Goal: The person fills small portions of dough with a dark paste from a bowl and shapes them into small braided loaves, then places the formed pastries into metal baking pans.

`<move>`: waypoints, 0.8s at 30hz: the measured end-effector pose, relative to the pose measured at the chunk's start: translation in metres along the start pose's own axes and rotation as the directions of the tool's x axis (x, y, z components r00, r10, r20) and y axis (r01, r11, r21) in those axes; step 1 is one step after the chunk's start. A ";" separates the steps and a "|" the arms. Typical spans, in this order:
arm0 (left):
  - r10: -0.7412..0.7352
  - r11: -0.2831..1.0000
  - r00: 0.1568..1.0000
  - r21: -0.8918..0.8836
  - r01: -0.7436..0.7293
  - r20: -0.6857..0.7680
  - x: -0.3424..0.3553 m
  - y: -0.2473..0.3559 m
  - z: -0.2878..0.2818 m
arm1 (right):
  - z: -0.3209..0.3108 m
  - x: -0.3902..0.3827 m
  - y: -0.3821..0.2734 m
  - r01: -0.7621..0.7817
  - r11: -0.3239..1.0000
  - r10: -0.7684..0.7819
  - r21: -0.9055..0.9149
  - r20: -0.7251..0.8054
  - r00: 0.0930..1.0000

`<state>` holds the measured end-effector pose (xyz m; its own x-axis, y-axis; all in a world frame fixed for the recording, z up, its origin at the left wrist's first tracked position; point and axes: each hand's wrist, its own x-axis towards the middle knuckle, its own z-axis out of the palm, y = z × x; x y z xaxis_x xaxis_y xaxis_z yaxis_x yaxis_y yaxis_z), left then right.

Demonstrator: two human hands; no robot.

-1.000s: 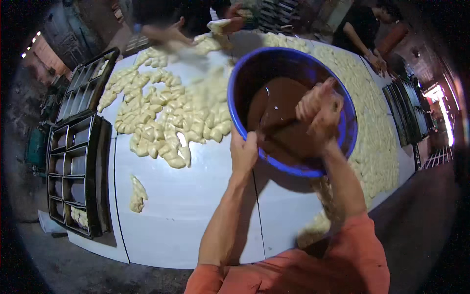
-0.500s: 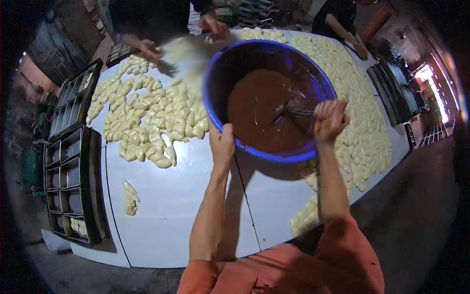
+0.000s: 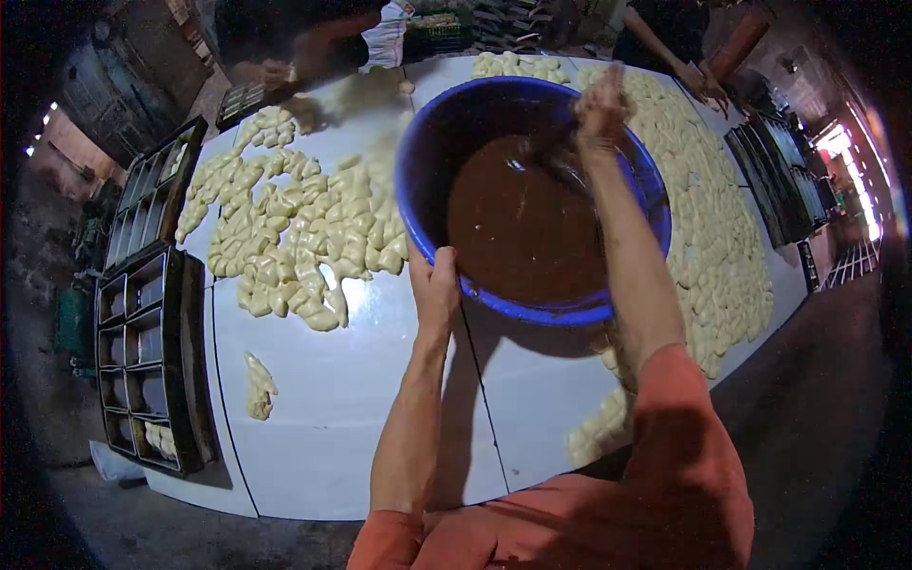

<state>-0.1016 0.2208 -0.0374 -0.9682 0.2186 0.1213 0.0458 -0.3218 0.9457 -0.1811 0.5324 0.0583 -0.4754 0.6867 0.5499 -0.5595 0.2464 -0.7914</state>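
My left hand (image 3: 432, 294) grips the near-left rim of a blue plastic basin (image 3: 518, 310) holding brown liquid (image 3: 503, 237). My right hand (image 3: 598, 119) is closed on a dark stirring tool (image 3: 556, 152) at the basin's back right, its lower end indistinct in the liquid. Pale, glossy dough pieces (image 3: 285, 228) lie in a loose mass left of the basin and in a denser layer (image 3: 712, 237) to its right, all on a white table (image 3: 313, 399).
Metal divided pans stand along the left edge (image 3: 109, 342), and dark metal pans (image 3: 769, 180) at the right. One co-worker (image 3: 299, 47) works across the table, hands blurred over the dough; another (image 3: 665, 57) stands at the back right.
My right hand has moved from the basin's right side up toward its back rim, along with the tool. My left hand stays on the rim. The far co-worker's hands have shifted.
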 end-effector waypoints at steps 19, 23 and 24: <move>-0.011 0.998 0.997 0.056 0.015 -0.072 -0.002 0.012 -0.008 | 0.062 -0.102 -0.088 -0.214 0.975 0.189 0.061 0.287 0.939; -0.058 0.997 0.998 0.044 0.060 -0.039 -0.008 0.031 0.002 | 0.016 -0.077 -0.088 -0.115 0.991 0.100 0.063 0.212 0.972; -0.139 0.990 0.990 0.008 0.139 0.002 -0.008 0.033 0.014 | -0.023 -0.048 -0.069 0.001 1.000 0.000 -0.006 0.113 0.994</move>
<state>-0.0890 0.2218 -0.0028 -0.9646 0.2634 -0.0110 -0.0876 -0.2807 0.9558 -0.1040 0.4984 0.0806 -0.5490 0.6048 0.5769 -0.5561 0.2510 -0.7923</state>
